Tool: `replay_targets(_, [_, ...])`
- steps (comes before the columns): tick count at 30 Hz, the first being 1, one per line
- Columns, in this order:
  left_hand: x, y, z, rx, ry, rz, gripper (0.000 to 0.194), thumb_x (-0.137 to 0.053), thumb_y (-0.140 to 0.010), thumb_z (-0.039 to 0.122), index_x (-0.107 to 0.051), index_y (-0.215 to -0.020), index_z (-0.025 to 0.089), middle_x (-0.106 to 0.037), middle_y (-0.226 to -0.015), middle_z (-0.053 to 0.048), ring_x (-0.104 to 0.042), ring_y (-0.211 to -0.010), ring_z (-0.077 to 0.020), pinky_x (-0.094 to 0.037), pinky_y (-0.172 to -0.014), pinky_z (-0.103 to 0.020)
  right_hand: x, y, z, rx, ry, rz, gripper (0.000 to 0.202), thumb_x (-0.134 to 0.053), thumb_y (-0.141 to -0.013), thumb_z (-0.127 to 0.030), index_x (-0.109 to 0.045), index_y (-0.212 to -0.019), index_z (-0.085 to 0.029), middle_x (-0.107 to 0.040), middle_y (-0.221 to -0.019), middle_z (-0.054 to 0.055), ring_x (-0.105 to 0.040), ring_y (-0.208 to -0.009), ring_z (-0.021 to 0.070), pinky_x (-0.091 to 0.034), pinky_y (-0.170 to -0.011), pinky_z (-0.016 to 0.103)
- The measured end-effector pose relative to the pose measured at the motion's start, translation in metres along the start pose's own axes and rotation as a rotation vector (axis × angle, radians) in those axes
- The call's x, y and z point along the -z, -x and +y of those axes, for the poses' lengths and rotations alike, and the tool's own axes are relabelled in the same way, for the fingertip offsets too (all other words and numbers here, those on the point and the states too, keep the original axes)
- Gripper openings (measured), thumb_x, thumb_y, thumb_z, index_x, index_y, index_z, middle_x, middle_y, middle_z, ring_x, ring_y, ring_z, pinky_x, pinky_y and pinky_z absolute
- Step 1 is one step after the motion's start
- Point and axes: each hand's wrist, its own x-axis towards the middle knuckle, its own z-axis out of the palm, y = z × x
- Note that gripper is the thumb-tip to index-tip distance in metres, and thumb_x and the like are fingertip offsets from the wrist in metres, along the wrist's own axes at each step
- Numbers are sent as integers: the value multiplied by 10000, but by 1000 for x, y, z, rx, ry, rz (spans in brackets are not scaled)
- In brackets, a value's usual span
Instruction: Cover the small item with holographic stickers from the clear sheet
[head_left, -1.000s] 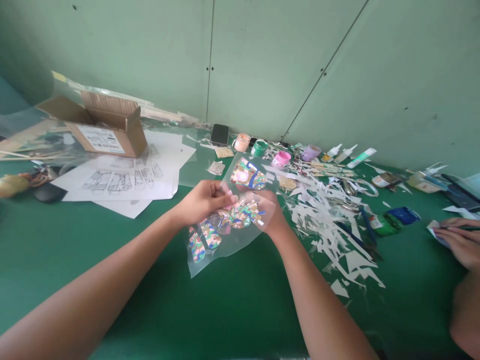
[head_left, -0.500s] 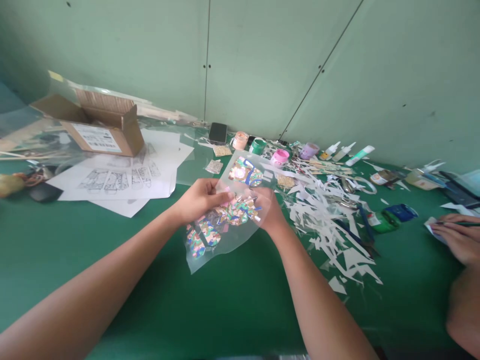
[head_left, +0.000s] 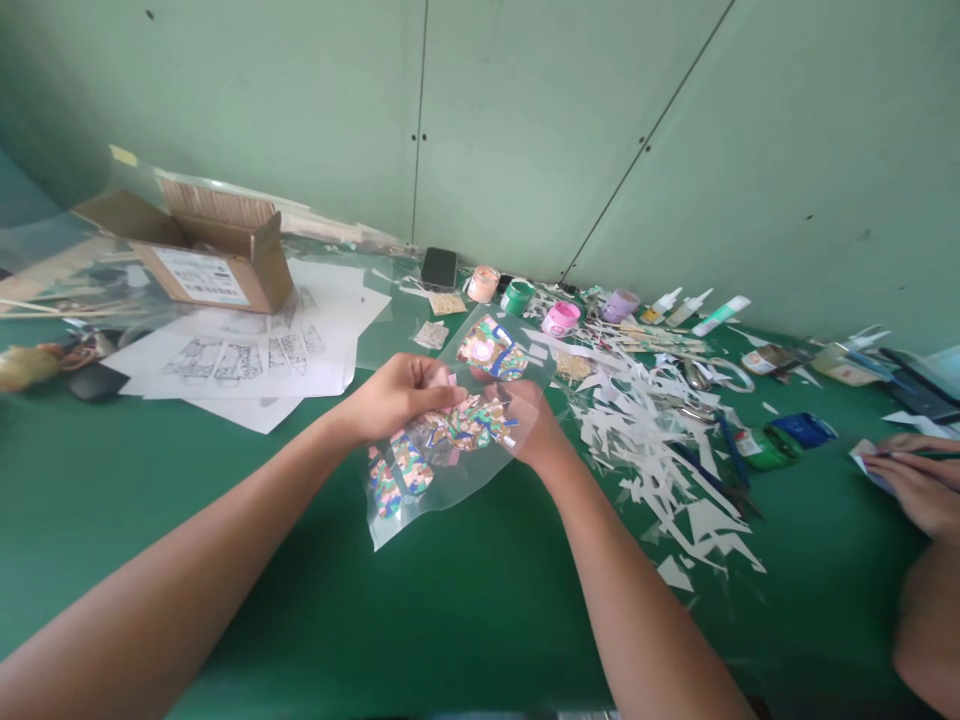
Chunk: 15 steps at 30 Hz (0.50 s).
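Above the green table I hold a clear plastic sheet (head_left: 480, 465) bearing several patches of a multicoloured mosaic-like pattern, in pink, brown, green and blue. My left hand (head_left: 409, 398) grips its left side, thumb on top near the middle patch (head_left: 476, 422). At the right side, my right hand (head_left: 534, 420) is closed at the sheet, partly behind it and seen through the plastic; its fingertips are hard to make out. One patterned patch (head_left: 491, 348) lies beyond the hands, and others (head_left: 412, 465) hang at the near left corner.
White paper scraps (head_left: 645, 450) litter the right side, with pliers-like tools among them. Paint jars (head_left: 561, 318) and glue bottles (head_left: 664, 303) line the wall. Printed sheets (head_left: 240, 350) lie left under a cardboard box (head_left: 217, 260). Another person's hand (head_left: 919, 480) works at far right.
The sheet has tilted slightly, and its near left corner has shifted a little left and down. Both hands keep nearly the same place. The whole view has moved slightly.
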Motion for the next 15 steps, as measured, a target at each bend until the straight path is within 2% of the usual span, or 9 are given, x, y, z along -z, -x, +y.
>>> replay_targets(7, [-2, 0, 2, 20, 76, -8, 324, -799, -697, 279, -500, -617, 182, -429, -463, 86, -332, -409, -30, -214, -392, -185, -2, -2, 5, -4, -75, 15, 283, -588, -795, -359, -503, -565, -217, -537, -563, -21, -475, -552, 133, -382, -579, 283])
replay_targets(12, [-7, 1, 2, 51, 115, -43, 298, -822, -673, 279, -542, -670, 177, -423, -438, 104, -300, -386, -24, -199, -384, -182, -3, -2, -2, 51, -3, 19, 301, -553, -766, -356, -398, -535, -240, -476, -545, -28, -452, -554, 139, -354, -569, 283])
replay_targets(15, [-10, 2, 2, 63, 109, -61, 301, -828, -667, 285, -549, -665, 170, -429, -435, 105, -294, -382, -21, -194, -381, -182, -4, 0, -7, 21, 48, 22, 257, -546, -747, -326, -391, -559, -244, -469, -560, -26, -463, -577, 146, -346, -575, 283])
